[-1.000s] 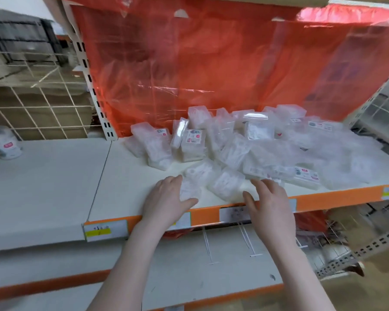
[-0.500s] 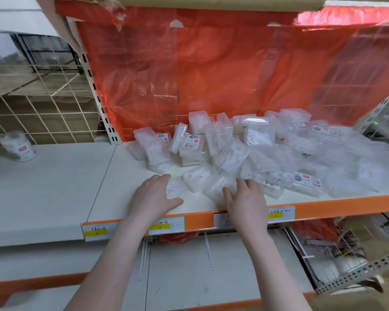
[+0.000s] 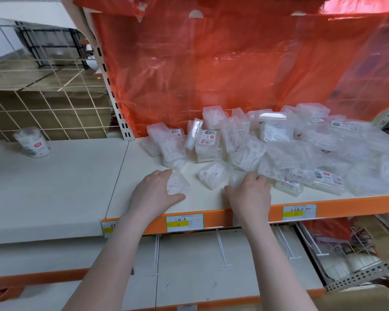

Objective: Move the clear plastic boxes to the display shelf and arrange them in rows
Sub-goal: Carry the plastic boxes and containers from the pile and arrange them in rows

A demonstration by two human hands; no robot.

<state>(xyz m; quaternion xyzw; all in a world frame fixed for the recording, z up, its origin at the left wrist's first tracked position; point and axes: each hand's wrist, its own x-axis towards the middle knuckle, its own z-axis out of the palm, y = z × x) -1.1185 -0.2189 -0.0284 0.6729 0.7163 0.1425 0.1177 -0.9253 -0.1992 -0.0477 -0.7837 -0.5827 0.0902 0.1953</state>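
Clear plastic boxes (image 3: 265, 149) heaped on shelf (image 3: 144, 158), white-filled, each hand's fingers (image 3: 166, 173) gripping one box.

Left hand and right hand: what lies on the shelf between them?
In the head view, bare shelf near the edge; farther back one clear box lies between left hand and right hand.

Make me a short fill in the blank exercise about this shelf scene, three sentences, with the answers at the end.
1. The left hand holds one clear plastic box on the ____ shelf.
2. The sheet hanging behind the pile of boxes is ____ in colour.
3. The round tub stands alone on the shelf section to the ____ of the pile.

Missing words: white; orange; left
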